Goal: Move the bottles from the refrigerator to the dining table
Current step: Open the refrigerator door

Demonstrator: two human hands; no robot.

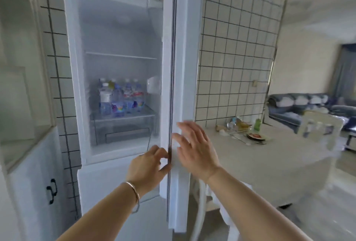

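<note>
I see clear plastic bottles [120, 99] standing upright, clustered on a lower shelf of the open white refrigerator [115, 67], dining bench [260, 156] well apart, right.

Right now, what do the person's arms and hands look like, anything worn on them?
Both forearms are bare, with no sleeves in view. The left hand has a thin, rose-gold-looking metal bangle sitting loosely round the wrist. The right hand and its wrist carry nothing: no watch, bracelet or glove. No rings show on either hand, though the picture is a little blurred.
</note>
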